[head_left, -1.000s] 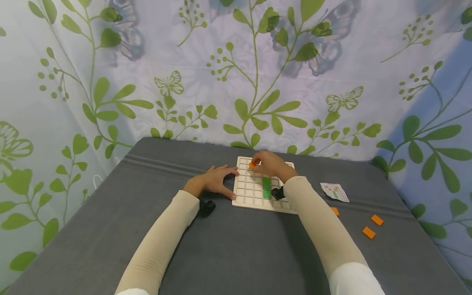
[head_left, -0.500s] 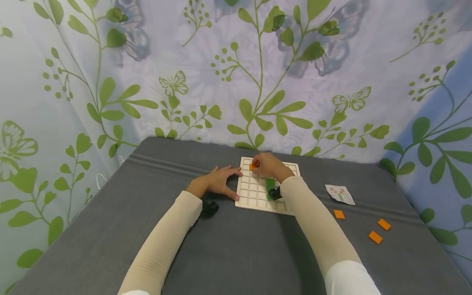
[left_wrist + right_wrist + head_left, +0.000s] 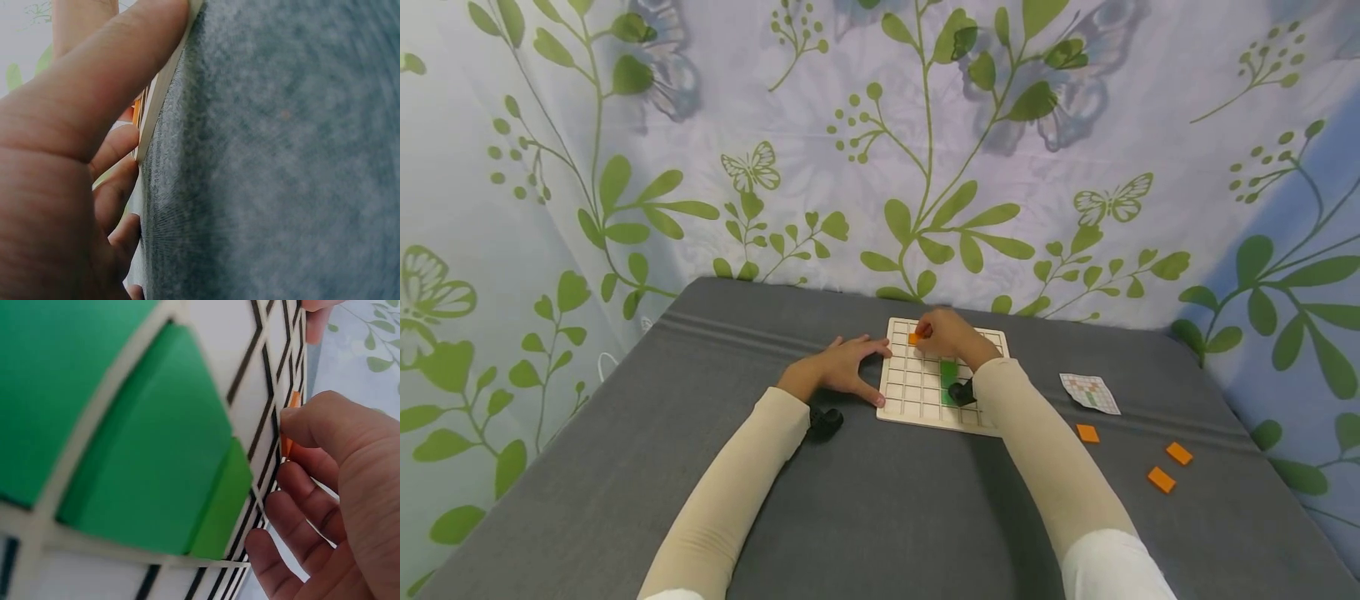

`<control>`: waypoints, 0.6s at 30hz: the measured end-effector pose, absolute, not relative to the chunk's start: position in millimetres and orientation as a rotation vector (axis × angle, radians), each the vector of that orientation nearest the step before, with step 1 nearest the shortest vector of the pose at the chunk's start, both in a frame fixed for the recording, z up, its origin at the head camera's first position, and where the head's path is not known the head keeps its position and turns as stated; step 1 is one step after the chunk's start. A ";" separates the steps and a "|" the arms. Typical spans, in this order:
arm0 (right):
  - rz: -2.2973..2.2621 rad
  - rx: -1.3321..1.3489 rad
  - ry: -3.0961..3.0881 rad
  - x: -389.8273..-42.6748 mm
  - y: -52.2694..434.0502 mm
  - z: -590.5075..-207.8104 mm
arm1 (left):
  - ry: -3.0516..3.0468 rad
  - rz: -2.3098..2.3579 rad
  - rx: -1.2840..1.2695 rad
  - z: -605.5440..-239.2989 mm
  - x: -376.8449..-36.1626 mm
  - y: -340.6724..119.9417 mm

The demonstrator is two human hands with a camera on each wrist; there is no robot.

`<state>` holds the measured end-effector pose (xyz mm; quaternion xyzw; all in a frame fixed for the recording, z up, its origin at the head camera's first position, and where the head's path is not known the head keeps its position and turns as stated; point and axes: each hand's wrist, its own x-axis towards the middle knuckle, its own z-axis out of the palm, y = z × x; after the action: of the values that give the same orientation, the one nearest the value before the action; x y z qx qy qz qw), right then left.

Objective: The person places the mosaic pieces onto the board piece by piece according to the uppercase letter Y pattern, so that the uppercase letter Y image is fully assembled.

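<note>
Right hand (image 3: 951, 333) pinches small orange square tile (image 3: 913, 337) over pale wooden grid board (image 3: 917, 392), upper centre; left hand (image 3: 842, 367), spread, steadies its left edge.

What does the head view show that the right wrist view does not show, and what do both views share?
Only the head view shows the left hand resting at the left edge of the grid board, the pattern card and three loose orange tiles on the grey cloth. Only the right wrist view shows the board's black grid lines and the thickness of the green tiles up close. Both show the right hand pinching an orange tile over the board.
</note>
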<state>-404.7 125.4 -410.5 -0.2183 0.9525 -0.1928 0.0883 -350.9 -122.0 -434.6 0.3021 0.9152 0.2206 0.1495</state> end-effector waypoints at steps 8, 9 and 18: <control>-0.581 -0.649 2.843 -399.6 128.5 -412.3 | 2.624 0.626 0.858 -437.1 -349.9 -121.1; -0.589 -0.656 2.841 -398.8 129.6 -411.8 | 2.625 0.623 0.856 -437.5 -349.7 -120.8; -0.645 -0.795 2.879 -390.9 170.4 -402.8 | 2.643 0.609 0.858 -438.7 -349.4 -121.3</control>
<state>-390.9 170.4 -402.8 -0.2600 0.9413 -0.2110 0.0430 -349.4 -121.3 -438.7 0.2983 0.9189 0.2117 0.1480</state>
